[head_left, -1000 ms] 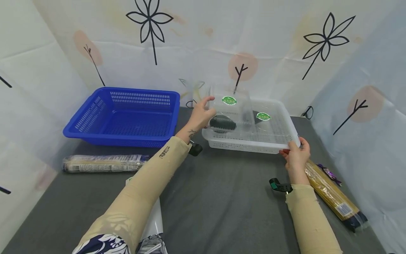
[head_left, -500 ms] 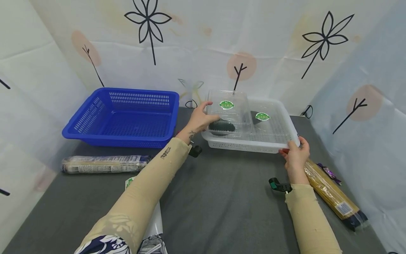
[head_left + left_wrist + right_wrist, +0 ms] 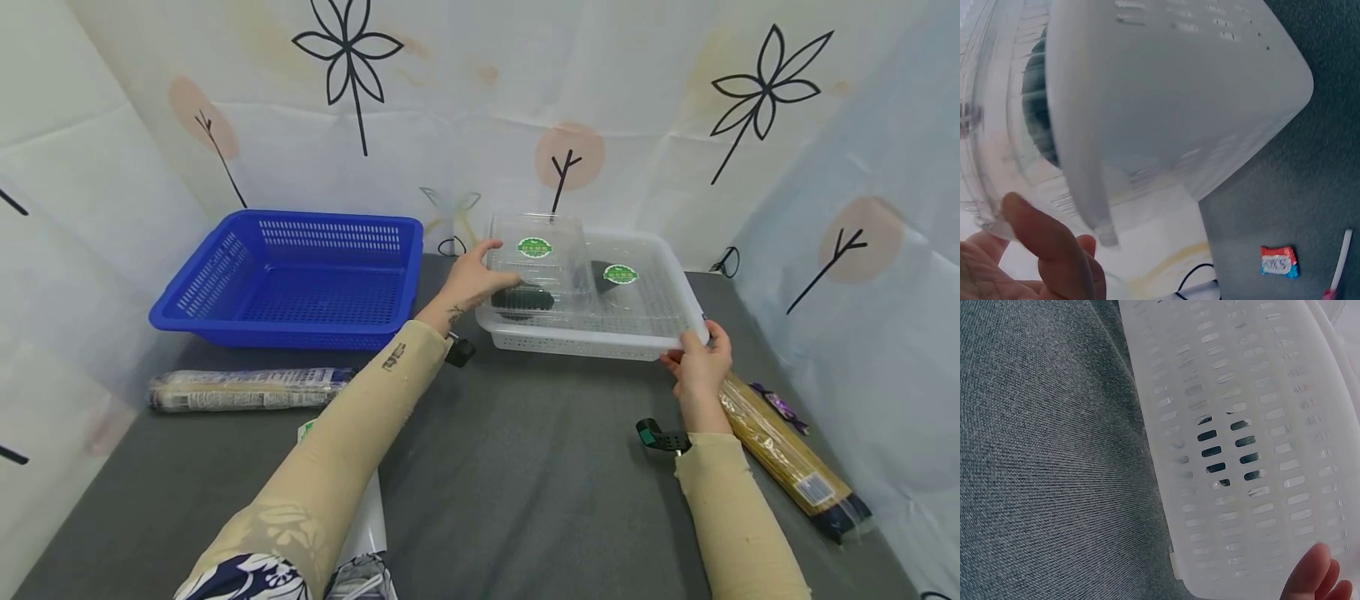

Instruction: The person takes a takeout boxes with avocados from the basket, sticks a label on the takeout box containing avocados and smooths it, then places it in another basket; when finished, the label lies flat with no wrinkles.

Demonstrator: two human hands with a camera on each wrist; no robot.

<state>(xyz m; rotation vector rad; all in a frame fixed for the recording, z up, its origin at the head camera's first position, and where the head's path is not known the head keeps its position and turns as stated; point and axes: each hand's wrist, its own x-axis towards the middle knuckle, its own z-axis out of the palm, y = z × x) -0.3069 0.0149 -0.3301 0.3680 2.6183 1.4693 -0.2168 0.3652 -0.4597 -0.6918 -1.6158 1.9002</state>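
A white perforated basket (image 3: 585, 342) stands at the back right. Two clear plastic boxes with green oval labels are in it: the left box (image 3: 536, 271) sits higher than the right box (image 3: 637, 308). Through the clear plastic shows a dark green ridged oblong thing (image 3: 522, 297). My left hand (image 3: 474, 283) grips the left box by its left side, thumb and fingers spread apart; that box's edge (image 3: 985, 156) is close by the fingertips in the left wrist view. My right hand (image 3: 701, 367) pinches the rim at the basket's front right corner.
A blue basket (image 3: 285, 335) stands at the back left. Packs of noodles lie before it (image 3: 251, 389) and at the right (image 3: 795, 458). A purple-wrapped candy (image 3: 782, 407) lies beside the right pack. A red and blue wrapped candy (image 3: 1279, 261) lies near the white basket.
My left hand has lowered the left box slightly, and its thumb has moved over the box's side. The right hand has stayed at the basket's corner.
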